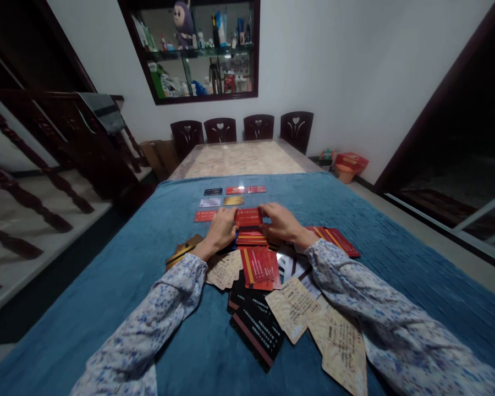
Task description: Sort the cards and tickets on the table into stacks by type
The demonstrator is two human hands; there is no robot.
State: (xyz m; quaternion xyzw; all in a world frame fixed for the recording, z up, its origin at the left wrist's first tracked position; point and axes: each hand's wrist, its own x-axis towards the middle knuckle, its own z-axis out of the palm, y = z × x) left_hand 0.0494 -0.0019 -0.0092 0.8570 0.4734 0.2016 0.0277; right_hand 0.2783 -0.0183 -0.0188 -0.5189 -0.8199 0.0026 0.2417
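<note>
Between my two hands is a red card [248, 216], tilted up with its printed face toward me. My left hand [221, 228] pinches its left edge, and my right hand [281, 221] grips its right edge. Just under it lies a stack of red cards with yellow stripes [251, 238]. Nearer to me, a loose pile spreads out: red cards [259, 265], black cards [258, 330], beige cards [291, 308] and white cards [291, 264]. Gold cards [183, 250] lie by my left wrist, and more red cards [334, 240] fan out beyond my right wrist.
Past my hands, cards lie in short rows: a black card [213, 192], a white card [210, 203], a gold card [234, 201] and several red ones. A blue cloth [157, 220] covers this part of the table. Chairs [220, 131] stand at the far end.
</note>
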